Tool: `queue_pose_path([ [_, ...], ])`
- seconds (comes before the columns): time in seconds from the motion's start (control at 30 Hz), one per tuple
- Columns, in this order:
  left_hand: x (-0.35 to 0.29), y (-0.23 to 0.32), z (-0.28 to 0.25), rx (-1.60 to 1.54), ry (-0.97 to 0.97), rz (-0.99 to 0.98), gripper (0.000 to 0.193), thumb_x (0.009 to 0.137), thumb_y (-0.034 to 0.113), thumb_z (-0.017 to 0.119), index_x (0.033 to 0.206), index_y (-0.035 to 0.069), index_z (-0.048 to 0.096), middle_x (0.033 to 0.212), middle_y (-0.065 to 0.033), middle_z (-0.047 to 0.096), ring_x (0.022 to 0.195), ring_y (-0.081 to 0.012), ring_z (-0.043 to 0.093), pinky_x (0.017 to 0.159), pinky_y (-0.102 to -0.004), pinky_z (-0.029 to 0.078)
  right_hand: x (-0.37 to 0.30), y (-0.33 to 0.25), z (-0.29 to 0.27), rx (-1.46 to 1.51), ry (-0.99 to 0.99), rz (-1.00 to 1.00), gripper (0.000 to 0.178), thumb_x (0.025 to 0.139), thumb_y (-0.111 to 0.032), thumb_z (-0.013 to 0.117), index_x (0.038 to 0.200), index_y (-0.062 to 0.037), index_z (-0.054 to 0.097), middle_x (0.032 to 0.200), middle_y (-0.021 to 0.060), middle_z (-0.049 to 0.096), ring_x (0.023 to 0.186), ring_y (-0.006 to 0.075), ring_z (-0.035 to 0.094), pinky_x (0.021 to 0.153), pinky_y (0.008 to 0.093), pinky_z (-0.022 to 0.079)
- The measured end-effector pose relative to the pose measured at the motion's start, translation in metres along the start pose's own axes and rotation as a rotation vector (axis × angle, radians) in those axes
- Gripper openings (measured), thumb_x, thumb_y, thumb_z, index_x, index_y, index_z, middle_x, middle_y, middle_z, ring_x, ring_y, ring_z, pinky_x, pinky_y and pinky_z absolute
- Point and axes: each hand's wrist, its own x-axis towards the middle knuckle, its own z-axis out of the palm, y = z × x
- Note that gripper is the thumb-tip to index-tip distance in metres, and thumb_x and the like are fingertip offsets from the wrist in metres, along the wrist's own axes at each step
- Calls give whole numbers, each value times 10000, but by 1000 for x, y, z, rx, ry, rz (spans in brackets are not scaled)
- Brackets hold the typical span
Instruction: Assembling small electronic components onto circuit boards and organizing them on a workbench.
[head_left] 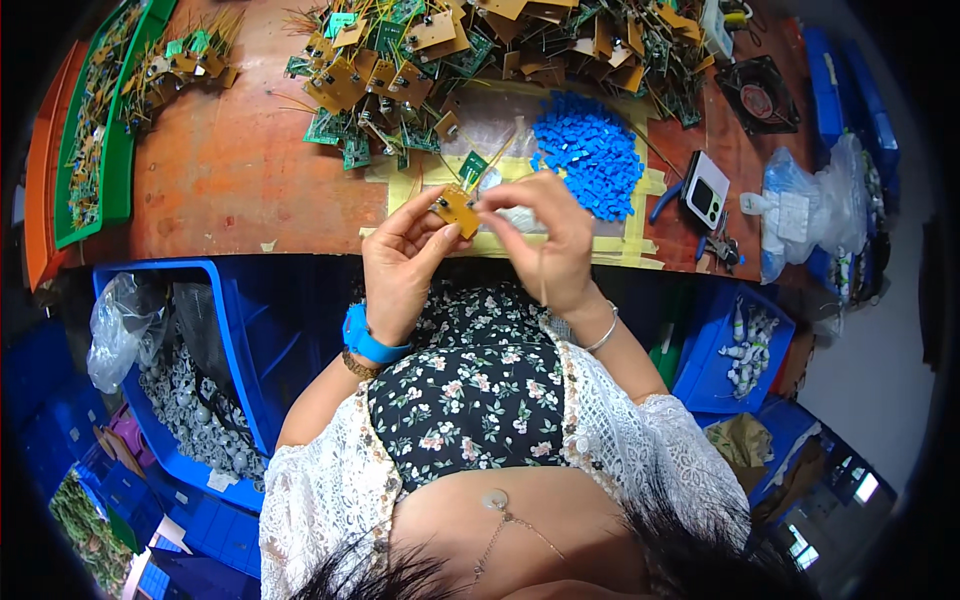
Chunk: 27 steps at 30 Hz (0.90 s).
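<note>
My left hand (402, 262) pinches a small tan circuit board (459, 211) between thumb and fingers, just above the table's near edge. Dark round parts sit on the board, and thin wires run from it toward a small green circuit board (473, 167). At the board's right edge is my right hand (548, 235), its thumb and index finger closed together; whatever they hold is too small to make out. A heap of small blue plastic pieces (588, 150) lies beyond my right hand. Behind it spreads a large pile of wired tan and green boards (400, 85).
A green tray (122, 150) of boards stands at the far left. On the right are a white phone (706, 188), pliers (664, 203), a black fan (757, 95) and plastic bags (815, 215). Blue bins (240, 330) of parts flank my lap below the table (250, 190).
</note>
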Motion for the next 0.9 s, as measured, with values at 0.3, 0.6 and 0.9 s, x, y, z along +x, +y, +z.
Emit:
queue_pose_path([
  [0.3,-1,2,3,-18,-37,-56,401,907,-50,584,1300,-57,506,998,-111,661,878,-147,661,807,-266,572,-6,4,15,-141,25,-78,268,697,36,762,941,-36,677,836,87,684,751,236,631,663,321,489],
  [0.6,-1,1,2,-14,-27,-69,393,901,-52,592,1288,-58,520,980,-103,658,866,-140,656,798,-268,578,-10,3,12,-180,-2,-126,275,703,77,729,951,-25,670,826,110,677,745,261,655,666,335,502],
  [0.9,-3,2,3,10,-52,-70,398,893,-52,602,1285,-45,535,952,-81,647,857,-139,652,788,-267,577,-9,0,12,-206,10,-150,274,690,75,738,934,-28,669,802,102,665,738,257,644,662,341,497],
])
